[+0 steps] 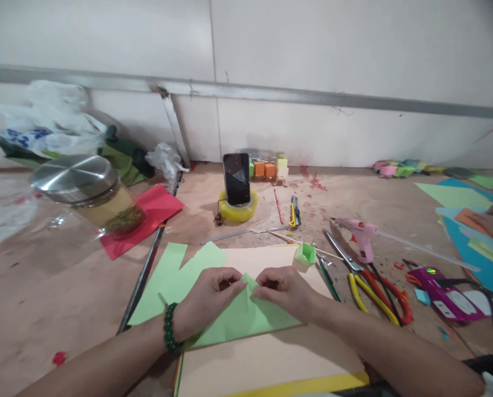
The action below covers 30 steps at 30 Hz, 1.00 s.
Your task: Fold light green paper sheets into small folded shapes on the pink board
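My left hand [210, 295], with a green bead bracelet [170, 326] at the wrist, pinches the top of a light green sheet of paper [242, 320]. From the other side my right hand [284, 290] grips the same sheet, its fingers closed a short way from the left ones. A crease runs through the paper between them. Under it lies a stack of pale peach paper [271, 358]. More green paper pieces [164, 275] lie beside my left hand, one with a cut-out shape. Just beyond my right hand stands a small green folded paper box [305, 254].
Right of the stack lie scissors [352, 259], yellow-handled pliers [370, 298], a pink glue gun [362, 237] and a purple device [449, 298]. A phone [236, 179] leans in a tape roll [238, 212]. A glass jar [93, 193] stands left. Another person's hand [484, 226] is far right.
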Tool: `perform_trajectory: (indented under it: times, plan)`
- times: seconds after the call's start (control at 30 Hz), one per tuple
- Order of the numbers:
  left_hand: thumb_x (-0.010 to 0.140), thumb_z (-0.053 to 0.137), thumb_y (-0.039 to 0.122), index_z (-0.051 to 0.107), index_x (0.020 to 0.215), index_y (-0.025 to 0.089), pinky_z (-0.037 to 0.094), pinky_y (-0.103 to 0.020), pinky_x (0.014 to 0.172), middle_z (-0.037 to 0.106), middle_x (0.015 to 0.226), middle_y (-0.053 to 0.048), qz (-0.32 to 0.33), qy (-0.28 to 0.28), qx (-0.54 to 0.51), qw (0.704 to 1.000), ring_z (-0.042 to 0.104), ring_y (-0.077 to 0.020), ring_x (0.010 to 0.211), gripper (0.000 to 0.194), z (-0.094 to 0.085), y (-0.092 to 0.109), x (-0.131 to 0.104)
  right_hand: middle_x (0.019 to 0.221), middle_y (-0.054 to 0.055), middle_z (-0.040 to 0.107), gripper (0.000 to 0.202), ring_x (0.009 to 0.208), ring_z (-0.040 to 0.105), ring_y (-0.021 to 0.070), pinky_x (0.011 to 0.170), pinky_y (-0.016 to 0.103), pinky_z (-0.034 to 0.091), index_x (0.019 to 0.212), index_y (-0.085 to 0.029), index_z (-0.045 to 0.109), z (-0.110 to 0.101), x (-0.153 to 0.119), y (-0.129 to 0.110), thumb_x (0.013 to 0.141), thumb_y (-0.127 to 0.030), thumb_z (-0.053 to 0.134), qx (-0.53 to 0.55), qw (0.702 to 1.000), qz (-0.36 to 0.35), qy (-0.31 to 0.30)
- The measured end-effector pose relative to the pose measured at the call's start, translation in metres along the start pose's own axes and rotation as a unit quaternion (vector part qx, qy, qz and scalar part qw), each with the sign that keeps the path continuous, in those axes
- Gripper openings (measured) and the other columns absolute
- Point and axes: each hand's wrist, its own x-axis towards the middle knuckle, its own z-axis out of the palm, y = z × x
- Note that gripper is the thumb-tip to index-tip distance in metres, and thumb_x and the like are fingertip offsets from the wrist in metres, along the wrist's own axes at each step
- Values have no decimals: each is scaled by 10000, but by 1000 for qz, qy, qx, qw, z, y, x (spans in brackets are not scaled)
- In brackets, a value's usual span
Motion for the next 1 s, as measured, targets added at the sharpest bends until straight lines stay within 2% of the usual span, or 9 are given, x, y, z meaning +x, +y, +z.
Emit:
perform_trajectory:
  times: [0.4, 0.5, 0.57, 0.63, 0.7, 0.8, 0.87, 0.93, 1.0]
  plan:
    - [813, 483, 390, 506, 584, 171, 344, -212, 537, 454, 549, 32, 16, 6, 31, 999, 409, -113, 569, 318, 0, -1, 0, 590, -31, 545, 202, 560, 410, 97, 527, 216, 321, 704, -142, 661, -1, 0, -8, 814, -294, 586, -15, 1000, -11, -3]
    - [843, 475, 363, 519, 589, 169, 358, -206, 521, 486, 538, 33, 29, 4, 59, 998, 436, -110, 548, 323, 1, -7, 1, 579, -35, 536, 191, 549, 405, 95, 516, 211, 315, 700, -144, 657, -1, 0, -9, 814, -283, 594, -26, 1000, -11, 0]
    - [864, 474, 312, 586, 690, 169, 414, -216, 551, 583, 616, 14, 62, 31, 109, 992, 511, -126, 583, 252, 2, -11, 1, 573, -37, 537, 180, 543, 410, 94, 512, 208, 316, 698, -145, 655, -1, 0, -9, 818, -264, 595, -44, 999, -2, 5]
    - [883, 467, 233, 631, 927, 166, 486, -271, 673, 675, 837, -45, 134, 92, 202, 966, 597, -174, 745, 183, 3, -12, 0, 567, -36, 541, 165, 537, 422, 95, 510, 206, 317, 694, -146, 655, -3, 2, -7, 821, -227, 588, -77, 997, 10, 15]
    - [889, 434, 126, 586, 1100, 155, 499, -339, 799, 666, 1019, -103, 233, 113, 303, 917, 599, -213, 914, 262, 3, -11, -3, 562, -33, 550, 159, 533, 437, 99, 509, 207, 315, 692, -149, 654, -5, 4, -5, 825, -190, 577, -122, 992, 11, 28]
    - [865, 419, 25, 590, 983, 141, 496, -363, 803, 652, 919, -91, 342, -8, 419, 841, 586, -216, 851, 238, 6, -5, -9, 575, -23, 580, 155, 534, 465, 106, 517, 211, 322, 695, -155, 651, -9, 7, 0, 831, -165, 578, -183, 982, -5, 43]
    - [854, 445, 19, 585, 916, 140, 491, -375, 785, 636, 848, -68, 357, -80, 473, 802, 576, -208, 763, 196, 8, -1, -14, 592, -19, 600, 145, 538, 485, 108, 529, 213, 334, 706, -161, 646, -10, 8, 1, 838, -158, 585, -215, 976, -14, 45]
    - [853, 466, 35, 584, 953, 134, 477, -402, 828, 636, 863, -72, 347, -95, 500, 787, 585, -214, 768, 184, 10, 2, -18, 605, -21, 609, 137, 543, 504, 109, 540, 214, 344, 721, -166, 636, -10, 8, 0, 845, -142, 583, -260, 964, -20, 43]
    - [848, 490, 58, 580, 1022, 125, 444, -420, 920, 649, 929, -93, 338, -98, 499, 792, 605, -223, 849, 207, 11, 3, -22, 632, -18, 618, 140, 566, 527, 113, 560, 215, 355, 732, -168, 621, -8, 8, -2, 855, -128, 570, -307, 951, -26, 38]
